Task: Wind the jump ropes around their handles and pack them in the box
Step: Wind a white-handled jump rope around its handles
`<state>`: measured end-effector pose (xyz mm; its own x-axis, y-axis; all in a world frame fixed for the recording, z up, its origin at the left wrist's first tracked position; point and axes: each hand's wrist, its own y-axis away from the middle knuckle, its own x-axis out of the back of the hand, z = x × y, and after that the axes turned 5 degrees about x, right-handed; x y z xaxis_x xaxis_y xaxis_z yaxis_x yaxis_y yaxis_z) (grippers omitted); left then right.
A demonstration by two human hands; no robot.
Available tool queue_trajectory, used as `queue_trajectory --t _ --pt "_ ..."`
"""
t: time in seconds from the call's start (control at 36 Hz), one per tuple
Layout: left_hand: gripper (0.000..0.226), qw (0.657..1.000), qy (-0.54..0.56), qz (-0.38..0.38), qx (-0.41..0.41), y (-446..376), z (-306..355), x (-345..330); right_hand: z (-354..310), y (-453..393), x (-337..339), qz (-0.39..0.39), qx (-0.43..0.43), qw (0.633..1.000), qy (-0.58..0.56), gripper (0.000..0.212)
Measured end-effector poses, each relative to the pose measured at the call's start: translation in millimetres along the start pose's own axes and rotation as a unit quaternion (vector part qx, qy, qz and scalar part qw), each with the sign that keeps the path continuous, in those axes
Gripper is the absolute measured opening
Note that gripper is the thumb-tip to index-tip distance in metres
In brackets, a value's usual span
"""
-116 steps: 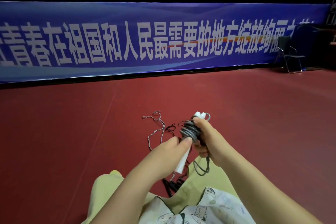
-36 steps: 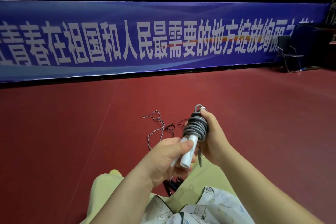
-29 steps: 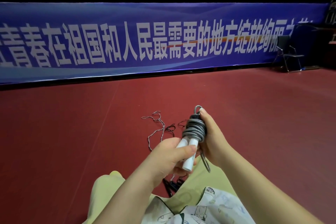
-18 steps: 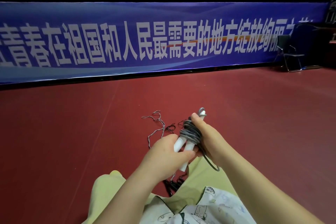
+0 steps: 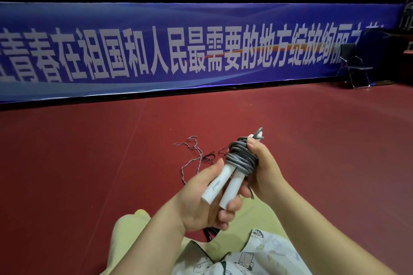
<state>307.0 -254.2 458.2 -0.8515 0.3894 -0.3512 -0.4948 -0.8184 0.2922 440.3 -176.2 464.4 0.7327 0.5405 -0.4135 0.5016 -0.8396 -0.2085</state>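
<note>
Two white jump rope handles (image 5: 223,183) lie side by side, with grey rope (image 5: 241,159) coiled tightly round their upper part. My left hand (image 5: 201,203) holds the lower ends of the handles from below. My right hand (image 5: 263,169) grips the coil, thumb on the windings near the top; a short grey rope end sticks out below it. A thin striped rope (image 5: 192,158) lies loose on the red floor beyond my hands. Dark rope (image 5: 209,233) shows between my knees. No box is in view.
I sit on a red sports floor (image 5: 89,174), knees in pale yellow trousers (image 5: 129,230). A long blue banner (image 5: 178,51) runs along the far wall. A black folding chair (image 5: 355,65) stands at the far right.
The rope tail that hung below my right hand has been wound in, leaving only a short end. My left hand has turned palm up under the handles, which tilted slightly.
</note>
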Motion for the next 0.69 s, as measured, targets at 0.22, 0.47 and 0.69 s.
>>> queue_trajectory --t 0.22,0.47,0.69 --pt "0.060 0.988 -0.066 0.141 0.006 -3 6 -8 3 -9 7 -0.006 -0.043 0.993 0.111 0.040" --pt "0.052 0.945 -0.184 0.268 -0.032 -8 1 -6 -24 -17 -6 -0.026 -0.113 0.972 0.203 0.037" --pt "0.055 0.868 -0.351 0.347 -0.065 -14 -5 0 -12 -10 22 -0.103 -0.173 0.927 0.316 0.086"
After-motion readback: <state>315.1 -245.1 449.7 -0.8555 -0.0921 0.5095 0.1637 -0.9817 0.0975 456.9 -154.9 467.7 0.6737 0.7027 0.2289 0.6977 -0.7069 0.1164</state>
